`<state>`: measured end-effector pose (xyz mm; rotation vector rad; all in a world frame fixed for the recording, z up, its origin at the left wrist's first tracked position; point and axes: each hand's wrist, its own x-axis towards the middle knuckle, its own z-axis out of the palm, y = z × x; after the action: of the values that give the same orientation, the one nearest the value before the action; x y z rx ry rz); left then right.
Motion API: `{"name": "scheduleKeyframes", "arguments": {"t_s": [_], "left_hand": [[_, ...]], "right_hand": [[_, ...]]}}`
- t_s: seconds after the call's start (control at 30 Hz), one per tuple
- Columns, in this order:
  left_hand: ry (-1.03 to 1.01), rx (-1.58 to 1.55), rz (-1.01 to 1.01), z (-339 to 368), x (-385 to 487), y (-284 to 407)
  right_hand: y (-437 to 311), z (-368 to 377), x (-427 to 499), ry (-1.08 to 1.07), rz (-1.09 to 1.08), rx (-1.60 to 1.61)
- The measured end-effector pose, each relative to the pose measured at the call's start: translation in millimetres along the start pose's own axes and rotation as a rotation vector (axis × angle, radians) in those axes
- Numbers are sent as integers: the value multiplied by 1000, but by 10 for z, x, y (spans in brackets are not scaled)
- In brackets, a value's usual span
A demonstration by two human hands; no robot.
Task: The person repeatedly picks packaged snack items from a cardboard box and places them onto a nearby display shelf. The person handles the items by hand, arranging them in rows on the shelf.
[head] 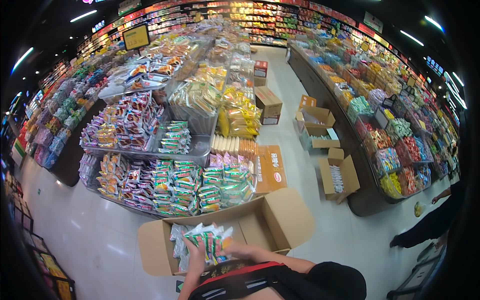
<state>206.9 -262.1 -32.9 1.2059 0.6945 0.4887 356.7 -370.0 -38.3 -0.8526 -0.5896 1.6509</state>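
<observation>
Between my two hands is a bunch of green-and-white wrapped snack packs (208,240). My left hand (195,252) presses on the bunch from the left, and my right hand (237,250) grips its right side, its fingers partly hidden. Beneath them stands an opened cardboard box (258,228) with flaps spread left and right. More silvery packs (180,240) lie in its left end; bare cardboard shows at its right. Just beyond the box, similar green-and-white packs (183,180) are stacked in rows on the lower tier of the display stand.
A clear plastic upper bin (200,144) holds a small stack of packs beside bare space. Open cartons (333,178) sit on the aisle floor at right, and closed cartons (268,101) farther back. Another candy counter (360,180) runs along the right. A person's leg (423,232) shows at far right.
</observation>
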Motion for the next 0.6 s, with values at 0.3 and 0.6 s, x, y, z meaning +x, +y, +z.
{"name": "scheduleKeyframes", "arguments": {"t_s": [0.3,0.6], "left_hand": [[-127,326,-34,35,-191,43],[136,573,191,88,-99,51]], "right_hand": [[-167,29,-382,-83,286,-127],[322,-355,-48,-147,-71,-360]]}}
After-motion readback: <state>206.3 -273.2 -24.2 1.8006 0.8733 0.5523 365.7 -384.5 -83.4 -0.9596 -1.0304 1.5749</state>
